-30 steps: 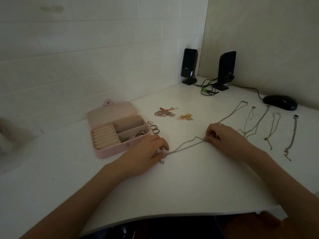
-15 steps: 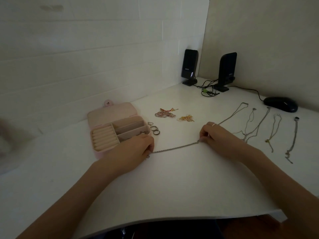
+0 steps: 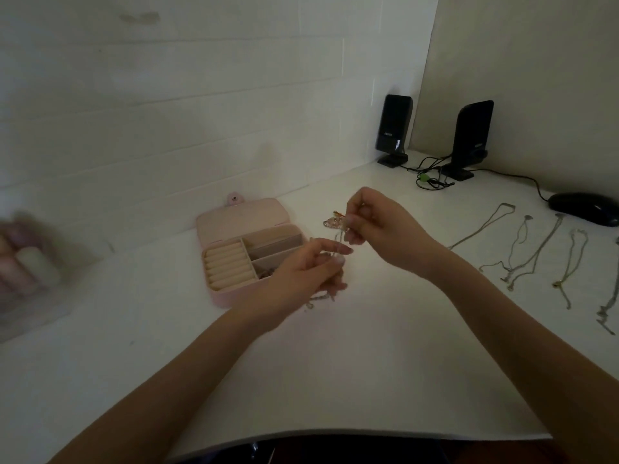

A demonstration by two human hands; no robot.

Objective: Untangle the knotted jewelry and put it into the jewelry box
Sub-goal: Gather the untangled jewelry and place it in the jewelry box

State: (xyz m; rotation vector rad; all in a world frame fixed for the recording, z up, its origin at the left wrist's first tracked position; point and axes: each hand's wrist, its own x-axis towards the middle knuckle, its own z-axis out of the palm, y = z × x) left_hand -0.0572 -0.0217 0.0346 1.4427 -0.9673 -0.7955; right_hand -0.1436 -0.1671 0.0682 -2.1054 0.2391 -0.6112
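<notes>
Sitting open on the white counter, the pink jewelry box shows a row of cream ring rolls on its left side, two long compartments on its right, and a small dark tangle of jewelry in the nearer one. Half a second ago both hands lay low with the chain stretched flat between them; now both are lifted just right of the box. The right hand pinches the chain's upper part, the left hand pinches it lower down, and its tail dangles to the counter. Motion blur hides the chain's links, fingers cover the beaded bracelet behind, and the other necklaces run off the right edge
</notes>
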